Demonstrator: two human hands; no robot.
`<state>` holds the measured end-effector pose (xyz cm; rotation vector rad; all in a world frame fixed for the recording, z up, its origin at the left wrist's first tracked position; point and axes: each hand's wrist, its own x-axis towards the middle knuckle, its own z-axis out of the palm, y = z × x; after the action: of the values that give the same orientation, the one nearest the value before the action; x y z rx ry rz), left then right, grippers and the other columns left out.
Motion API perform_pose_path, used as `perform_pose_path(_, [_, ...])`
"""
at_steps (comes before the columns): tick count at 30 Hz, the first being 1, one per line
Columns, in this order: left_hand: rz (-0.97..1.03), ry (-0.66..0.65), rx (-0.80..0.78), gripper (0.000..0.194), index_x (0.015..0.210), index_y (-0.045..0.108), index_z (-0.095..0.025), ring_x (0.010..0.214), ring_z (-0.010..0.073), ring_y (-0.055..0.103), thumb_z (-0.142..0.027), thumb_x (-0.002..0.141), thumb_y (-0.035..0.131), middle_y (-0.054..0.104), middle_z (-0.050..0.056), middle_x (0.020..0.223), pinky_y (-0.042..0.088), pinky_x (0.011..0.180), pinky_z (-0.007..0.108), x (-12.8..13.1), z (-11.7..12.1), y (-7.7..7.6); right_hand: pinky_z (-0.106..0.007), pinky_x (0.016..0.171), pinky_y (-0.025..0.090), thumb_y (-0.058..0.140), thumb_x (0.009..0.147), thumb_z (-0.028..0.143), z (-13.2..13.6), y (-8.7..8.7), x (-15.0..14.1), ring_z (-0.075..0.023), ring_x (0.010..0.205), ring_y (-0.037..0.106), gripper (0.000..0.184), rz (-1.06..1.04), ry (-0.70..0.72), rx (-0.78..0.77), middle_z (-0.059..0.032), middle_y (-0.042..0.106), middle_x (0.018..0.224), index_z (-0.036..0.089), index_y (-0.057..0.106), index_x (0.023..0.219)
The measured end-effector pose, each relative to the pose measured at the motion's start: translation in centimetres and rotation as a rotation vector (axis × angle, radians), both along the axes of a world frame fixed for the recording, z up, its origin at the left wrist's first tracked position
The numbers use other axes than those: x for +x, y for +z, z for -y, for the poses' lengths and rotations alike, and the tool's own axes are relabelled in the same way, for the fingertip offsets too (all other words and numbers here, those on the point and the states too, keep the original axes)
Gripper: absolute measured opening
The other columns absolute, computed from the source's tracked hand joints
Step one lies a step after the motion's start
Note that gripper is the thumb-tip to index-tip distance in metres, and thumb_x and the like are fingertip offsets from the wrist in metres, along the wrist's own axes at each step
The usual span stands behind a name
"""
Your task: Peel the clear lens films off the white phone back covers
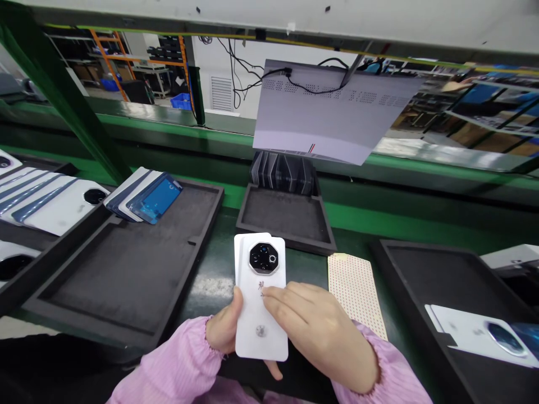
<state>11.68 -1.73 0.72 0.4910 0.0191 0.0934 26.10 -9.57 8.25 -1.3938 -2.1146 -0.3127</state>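
A white phone back cover [261, 314] with an octagonal black camera island [264, 258] is held upright in front of me. Its lower part bears a round grey mark, and small dark characters show below the camera. Behind it, another white panel [238, 258] sticks out slightly at the upper left. My left hand [225, 328] grips the cover from the left edge and from beneath, thumb on the side, one fingertip showing below. My right hand [320, 320] reaches over the right edge, its extended fingers resting on the cover by the characters; its thumb is hidden.
A black tray [113, 286] at left carries covers and a blue-filmed panel [158, 196]. More white covers [63, 207] lie further left. A smaller tray [286, 216] with stacked dark pieces stands ahead, under a monitor's back [332, 112]. A red-dotted sheet [356, 286] and another tray [429, 264] lie at right.
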Motion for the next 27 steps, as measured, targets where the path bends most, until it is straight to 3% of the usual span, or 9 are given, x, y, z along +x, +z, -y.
perform_pose_path(15, [0.010, 0.014, 0.034, 0.084, 0.134, 0.038, -0.012, 0.079, 0.0287, 0.066, -0.072, 0.075, 0.032, 0.065, 0.019, 0.101, 0.052, 0.061, 0.041, 0.23, 0.11, -0.70, -0.028, 0.049, 0.040, 0.041, 0.090, 0.012, 0.20, 0.52, -0.25, -0.0154, 0.057, 0.055, 0.026, -0.018, 0.011, 0.014, -0.0067, 0.069, 0.077, 0.010, 0.063, 0.078])
perform_pose_path(27, [0.021, -0.011, 0.071, 0.084, 0.127, 0.047, -0.009, 0.075, 0.0254, 0.066, -0.072, 0.074, 0.033, 0.067, 0.015, 0.091, 0.053, 0.061, 0.037, 0.11, 0.07, -0.96, -0.028, 0.050, 0.039, 0.036, 0.093, 0.016, 0.35, 0.58, -0.31, -0.0149, 0.058, 0.056, 0.031, -0.029, 0.021, -0.002, -0.0072, 0.069, 0.077, 0.011, 0.063, 0.078])
